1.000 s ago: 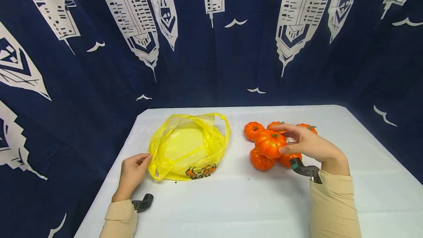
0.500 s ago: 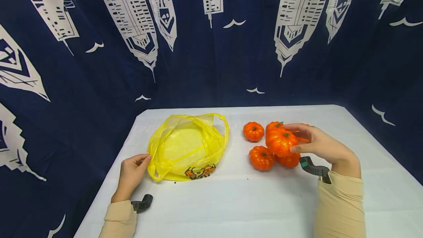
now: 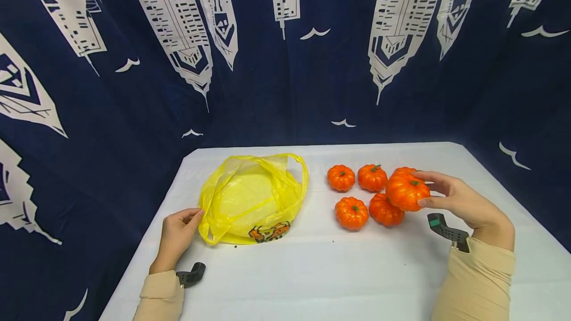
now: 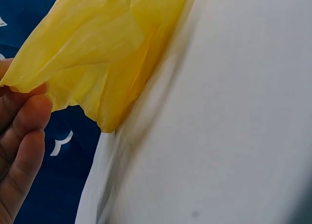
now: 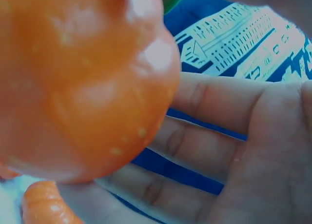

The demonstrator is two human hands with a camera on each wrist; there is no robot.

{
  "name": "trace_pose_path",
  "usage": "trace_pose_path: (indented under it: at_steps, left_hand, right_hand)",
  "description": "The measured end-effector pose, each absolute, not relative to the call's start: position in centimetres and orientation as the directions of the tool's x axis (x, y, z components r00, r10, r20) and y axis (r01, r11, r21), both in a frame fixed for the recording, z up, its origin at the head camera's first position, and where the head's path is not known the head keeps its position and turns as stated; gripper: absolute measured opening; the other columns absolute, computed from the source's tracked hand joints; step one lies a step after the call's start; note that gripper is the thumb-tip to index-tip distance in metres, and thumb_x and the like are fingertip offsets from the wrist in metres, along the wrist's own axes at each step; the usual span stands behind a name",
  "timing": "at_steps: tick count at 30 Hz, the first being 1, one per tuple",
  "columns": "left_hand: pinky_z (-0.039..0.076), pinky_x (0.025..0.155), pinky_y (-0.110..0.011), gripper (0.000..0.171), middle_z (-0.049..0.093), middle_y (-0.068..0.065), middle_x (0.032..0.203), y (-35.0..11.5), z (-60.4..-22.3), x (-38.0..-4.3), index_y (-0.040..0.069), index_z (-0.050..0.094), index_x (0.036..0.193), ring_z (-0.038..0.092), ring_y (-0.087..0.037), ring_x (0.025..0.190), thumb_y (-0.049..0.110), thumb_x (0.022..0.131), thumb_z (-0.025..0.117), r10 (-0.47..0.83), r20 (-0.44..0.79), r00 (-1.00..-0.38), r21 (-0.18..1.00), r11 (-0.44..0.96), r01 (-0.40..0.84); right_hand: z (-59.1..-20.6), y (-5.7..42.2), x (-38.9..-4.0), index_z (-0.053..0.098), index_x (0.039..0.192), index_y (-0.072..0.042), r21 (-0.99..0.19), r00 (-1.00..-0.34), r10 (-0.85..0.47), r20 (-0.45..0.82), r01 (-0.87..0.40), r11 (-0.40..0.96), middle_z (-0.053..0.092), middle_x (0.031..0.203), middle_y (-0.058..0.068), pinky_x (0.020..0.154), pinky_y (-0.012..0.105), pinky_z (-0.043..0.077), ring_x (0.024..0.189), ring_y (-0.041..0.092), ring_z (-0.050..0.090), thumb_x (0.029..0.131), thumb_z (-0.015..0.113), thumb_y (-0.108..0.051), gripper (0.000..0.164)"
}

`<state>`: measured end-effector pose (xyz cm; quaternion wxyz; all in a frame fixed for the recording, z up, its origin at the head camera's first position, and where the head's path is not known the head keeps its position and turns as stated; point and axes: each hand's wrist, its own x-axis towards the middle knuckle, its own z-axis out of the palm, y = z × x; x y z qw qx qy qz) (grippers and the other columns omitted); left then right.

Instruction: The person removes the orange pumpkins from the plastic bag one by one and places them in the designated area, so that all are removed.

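Observation:
My left hand (image 3: 177,234) pinches the left edge of a yellow plastic bag (image 3: 250,234), which lies with its mouth spread and a tiger print on its front. In the left wrist view the bag (image 4: 92,43) hangs from thumb and fingertips (image 4: 34,112). My right hand (image 3: 464,202) grips a small orange pumpkin (image 3: 407,191) between thumb and fingers, held up at the right of the group. Its glossy side fills much of the right wrist view, where the pumpkin (image 5: 87,87) shows a bit of green stem. It partly covers another pumpkin (image 3: 403,170) behind it.
Other orange pumpkins stand on the white table (image 3: 312,281): one at back left (image 3: 341,178), a second pumpkin (image 3: 372,178) beside it, a front pumpkin (image 3: 351,213) and another pumpkin (image 3: 386,210) next to that. A navy curtain (image 3: 285,88) hangs behind the table.
My right hand has carried the held pumpkin to the right, past the others, uncovering the back and front pumpkins. The left hand and the bag have stayed in place.

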<state>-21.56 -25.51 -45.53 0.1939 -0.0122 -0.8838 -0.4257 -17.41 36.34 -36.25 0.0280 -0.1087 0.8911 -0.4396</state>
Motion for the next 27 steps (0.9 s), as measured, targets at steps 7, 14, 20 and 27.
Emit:
trace_pose_path:
  at_steps: [7, 14, 20, 27]
  left_hand:
    - [0.047, 0.055, -0.018, 0.014, 0.074, -0.012, 0.076, -25.6, -45.8, -21.6, -0.001, 0.078, 0.098, 0.055, -0.003, 0.060, 0.009, 0.091, 0.072, -0.146, 0.372, -0.917, 0.739, 0.644, 0.198]
    - [0.046, 0.054, -0.017, 0.013, 0.073, -0.012, 0.074, -25.5, -45.9, -21.6, -0.002, 0.078, 0.097, 0.055, -0.002, 0.059, 0.008, 0.091, 0.072, -0.143, 0.389, -0.910, 0.731, 0.649, 0.210]
    - [0.047, 0.055, -0.017, 0.013, 0.074, -0.013, 0.075, -25.5, -45.7, -21.6, -0.002, 0.078, 0.097, 0.055, -0.001, 0.060, 0.008, 0.091, 0.072, -0.148, 0.389, -0.909, 0.732, 0.649, 0.208]
    - [0.047, 0.056, -0.016, 0.014, 0.075, -0.014, 0.078, -25.5, -45.6, -21.5, -0.001, 0.078, 0.097, 0.057, -0.001, 0.061, 0.009, 0.091, 0.072, -0.149, 0.381, -0.913, 0.735, 0.648, 0.201]
  right_hand:
    - [-37.5, 36.7, -17.6, 0.042, 0.147, 0.000, -0.834, -0.968, -0.213, 0.131, -0.224, 0.505, 0.051, 0.128, -0.029, 0.085, 0.010, 0.044, 0.113, -0.012, 0.049, 0.093, 0.066, -0.006, 0.060]
    - [-39.0, 36.9, -18.0, 0.044, 0.148, -0.005, -0.906, -0.954, -0.229, 0.194, -0.264, 0.330, 0.056, 0.134, -0.021, 0.088, 0.009, 0.043, 0.121, -0.006, 0.050, 0.092, 0.060, 0.004, 0.059]
    - [-40.0, 37.6, -18.3, 0.046, 0.148, -0.010, -0.950, -0.937, -0.236, 0.256, -0.289, 0.118, 0.056, 0.137, -0.016, 0.092, 0.011, 0.046, 0.119, -0.001, 0.054, 0.093, 0.051, 0.011, 0.059]
    - [-41.1, 38.1, -18.8, 0.052, 0.142, -0.011, -0.931, -0.911, -0.210, 0.355, -0.323, -0.172, 0.060, 0.136, -0.008, 0.096, 0.014, 0.049, 0.117, 0.003, 0.060, 0.094, 0.041, 0.018, 0.057]
